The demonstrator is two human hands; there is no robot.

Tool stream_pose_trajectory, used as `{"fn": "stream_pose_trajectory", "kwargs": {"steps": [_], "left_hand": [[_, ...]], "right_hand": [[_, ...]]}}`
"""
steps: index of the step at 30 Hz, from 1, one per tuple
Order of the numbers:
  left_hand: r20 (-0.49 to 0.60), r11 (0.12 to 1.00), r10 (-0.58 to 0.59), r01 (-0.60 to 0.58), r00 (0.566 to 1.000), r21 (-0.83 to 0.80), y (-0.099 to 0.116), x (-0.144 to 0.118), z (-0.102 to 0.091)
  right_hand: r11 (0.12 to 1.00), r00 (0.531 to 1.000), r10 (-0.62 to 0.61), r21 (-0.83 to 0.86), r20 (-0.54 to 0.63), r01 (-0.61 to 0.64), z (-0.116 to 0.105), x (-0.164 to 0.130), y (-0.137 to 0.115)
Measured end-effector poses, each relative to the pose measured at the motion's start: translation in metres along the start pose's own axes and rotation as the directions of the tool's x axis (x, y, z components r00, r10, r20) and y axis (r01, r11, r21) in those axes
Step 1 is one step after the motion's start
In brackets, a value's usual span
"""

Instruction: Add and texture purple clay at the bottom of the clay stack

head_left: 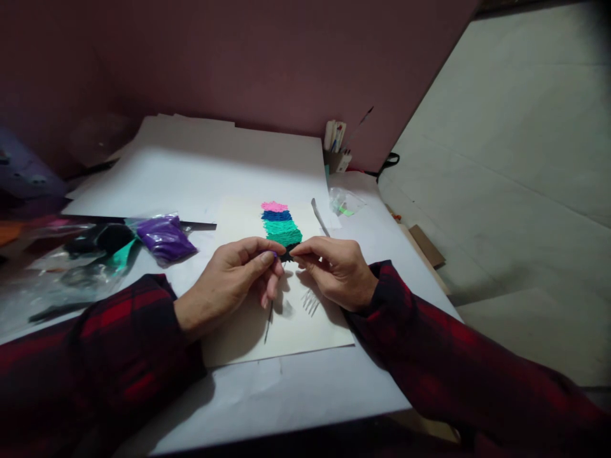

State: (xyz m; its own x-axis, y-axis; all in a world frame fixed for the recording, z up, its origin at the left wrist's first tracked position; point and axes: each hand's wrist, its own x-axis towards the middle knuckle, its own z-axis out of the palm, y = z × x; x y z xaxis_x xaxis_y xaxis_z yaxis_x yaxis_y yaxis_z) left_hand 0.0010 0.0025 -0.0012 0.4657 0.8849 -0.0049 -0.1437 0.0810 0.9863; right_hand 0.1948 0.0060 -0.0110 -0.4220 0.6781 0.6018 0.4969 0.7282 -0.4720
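My left hand (245, 270) is closed in a pinch on a small purple piece (275, 254), mostly covered by the fingertips. Close beside it, my right hand (337, 267) has thumb and forefinger pressed together; anything between them is too small to make out. Both sets of fingertips are at the black end of a rough-textured striped strip (282, 227) with pink, blue, green and black bands. The strip lies on a cream sheet (229, 346). A fork (311, 302) lies partly under my right hand, and a thin dark pointed tool (268, 324) lies below my left fingers.
A purple packet (165, 238) and clear plastic bags (102, 270) are at the left. Large white sheets (205, 165) cover the back. A pen holder (335, 156) stands at the back right, near a small clear bag (346, 202). The table's right edge borders the floor.
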Motion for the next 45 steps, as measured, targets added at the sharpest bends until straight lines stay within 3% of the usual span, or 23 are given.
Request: {"fn": "stream_pose_trajectory", "kwargs": {"steps": [6, 23, 33, 45], "left_hand": [[-0.022, 0.999, -0.021, 0.021, 1.0, 0.033, 0.0019, -0.0001, -0.0013], [-0.025, 0.996, -0.008, 0.005, 1.0, -0.086, -0.0014, 0.0024, 0.0003], [0.066, 0.999, -0.02, 0.018, 0.998, 0.033, 0.0035, -0.0017, -0.0003], [0.046, 0.999, -0.017, 0.015, 0.999, 0.05, 0.0055, -0.0002, 0.0015]], "right_hand": [[0.999, 1.0, 0.002, 0.045, 0.005, -0.002, 0.0005, -0.0007, 0.0013], [1.0, 1.0, 0.001, 0.003, -0.011, -0.001, -0.001, -0.0017, 0.0013], [1.0, 1.0, 0.003, -0.006, -0.01, -0.004, -0.0025, -0.0012, 0.0014], [1.0, 1.0, 0.02, 0.0, -0.005, -0.02, -0.002, -0.0014, 0.0014]]}}
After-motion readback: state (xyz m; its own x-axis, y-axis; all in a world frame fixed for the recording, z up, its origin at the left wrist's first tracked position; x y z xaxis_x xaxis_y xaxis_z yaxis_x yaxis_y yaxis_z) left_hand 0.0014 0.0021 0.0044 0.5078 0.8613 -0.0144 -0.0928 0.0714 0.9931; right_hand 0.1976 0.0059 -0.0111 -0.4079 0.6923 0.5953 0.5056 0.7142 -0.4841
